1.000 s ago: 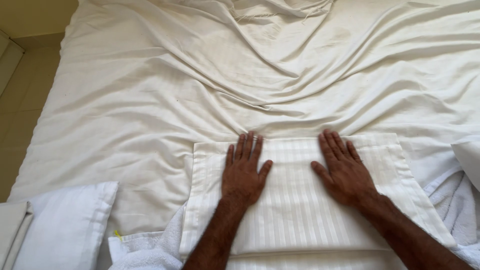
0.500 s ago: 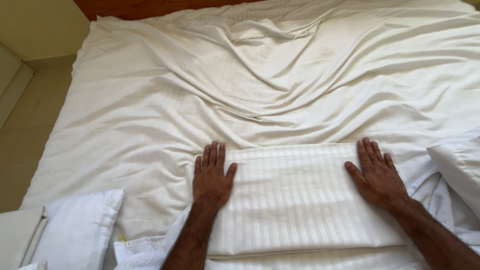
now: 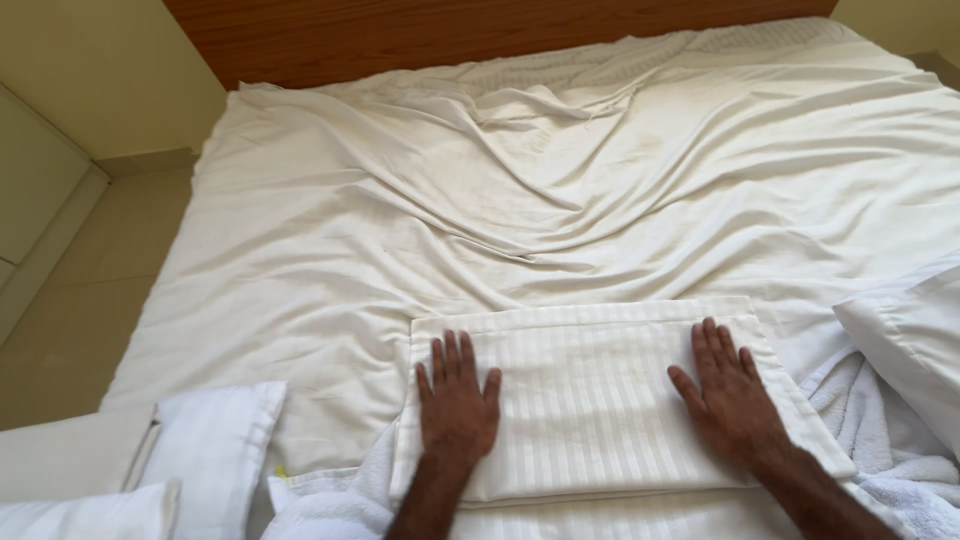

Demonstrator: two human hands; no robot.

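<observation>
Both palms press flat on a folded white cloth with faint woven stripes (image 3: 590, 400), which lies at the near edge of a bed under a rumpled white sheet (image 3: 560, 200) — the left hand (image 3: 457, 400) near the cloth's left edge, the right hand (image 3: 728, 395) near its right edge. On each hand the fingers lie straight and slightly spread, gripping nothing. A white pillow (image 3: 215, 445) sits to the left — fluffy white towels (image 3: 880, 440) bunch at the right.

Matt striped cloth sheet (image 3: 590, 400), folded
</observation>
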